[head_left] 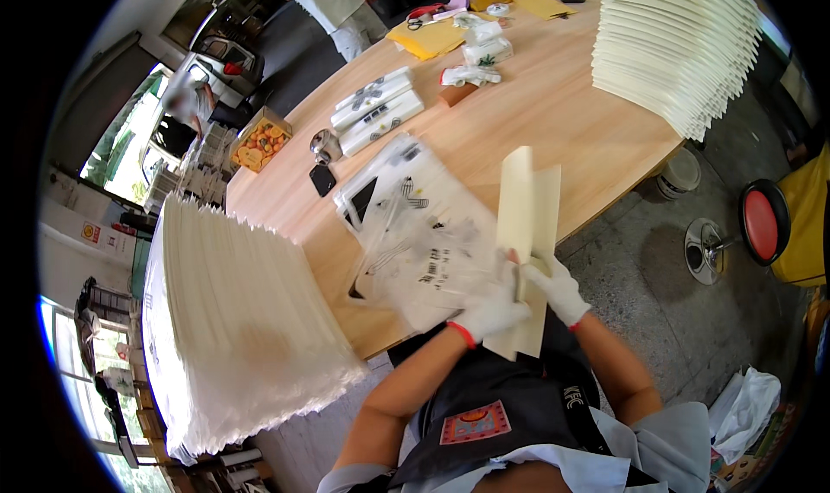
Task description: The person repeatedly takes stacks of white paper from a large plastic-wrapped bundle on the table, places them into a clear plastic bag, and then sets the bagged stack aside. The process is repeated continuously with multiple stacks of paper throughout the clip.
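A folded cream-coloured sheet (543,225), looking like stiff paper or card, stands in front of me at the table's near edge, its two long flaps partly apart. My left hand (494,310), in a white glove with a red cuff, grips its left side, the fingers slightly blurred. On the other flap is my right hand (560,292), gloved the same way, thumb and fingers closed over the edge. Just left of the sheet lies a loose pile of clear printed plastic bags (450,234), close to my left hand.
A tall stack of plastic-wrapped cream sheets (242,320) rises on the left; another stack (666,44) stands far right. Behind the bags are a phone (322,180), a metal jar (325,146), bag bundles (380,117) and a box of oranges (262,143). A red-seated stool (764,222) stands right.
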Tool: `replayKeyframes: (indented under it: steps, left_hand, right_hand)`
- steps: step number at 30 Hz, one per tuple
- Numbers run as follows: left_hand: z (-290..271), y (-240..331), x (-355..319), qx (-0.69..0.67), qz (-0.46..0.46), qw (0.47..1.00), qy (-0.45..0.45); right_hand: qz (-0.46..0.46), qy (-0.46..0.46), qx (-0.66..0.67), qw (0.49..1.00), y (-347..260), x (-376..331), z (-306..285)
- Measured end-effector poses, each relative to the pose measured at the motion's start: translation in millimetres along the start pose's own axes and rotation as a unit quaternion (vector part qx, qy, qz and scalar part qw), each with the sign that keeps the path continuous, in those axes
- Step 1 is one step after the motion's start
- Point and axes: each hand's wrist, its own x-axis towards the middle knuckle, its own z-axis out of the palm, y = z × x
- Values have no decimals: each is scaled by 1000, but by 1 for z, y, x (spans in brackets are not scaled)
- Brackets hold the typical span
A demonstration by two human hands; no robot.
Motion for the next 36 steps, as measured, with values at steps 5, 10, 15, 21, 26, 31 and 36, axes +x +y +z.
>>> replayKeyframes:
  steps: [5, 10, 15, 21, 26, 31, 36]
  left_hand:
    - [13, -3, -8, -62, 31, 997, -35]
    - [-41, -63, -39, -521, 95, 820, 220]
    - [-119, -97, -96, -719, 158, 642, 213]
    - [-53, -73, -113, -141, 268, 929, 214]
    - [45, -77, -146, -471, 116, 793, 368]
    - [-2, -66, -117, -134, 161, 910, 358]
    - [-30, -6, -76, -112, 234, 885, 387]
  right_hand:
    - [-34, 49, -200, 978, 6, 1, 1]
    - [-180, -16, -406, 896, -65, -16, -25]
    - [-354, -128, -570, 730, -108, -6, -8]
    - [-126, -403, -627, 654, -163, -2, 59]
    - [-36, -402, -251, 880, -102, 37, 26]
    - [-223, -226, -381, 868, -63, 54, 70]
    - [-389, -156, -468, 778, -50, 52, 115]
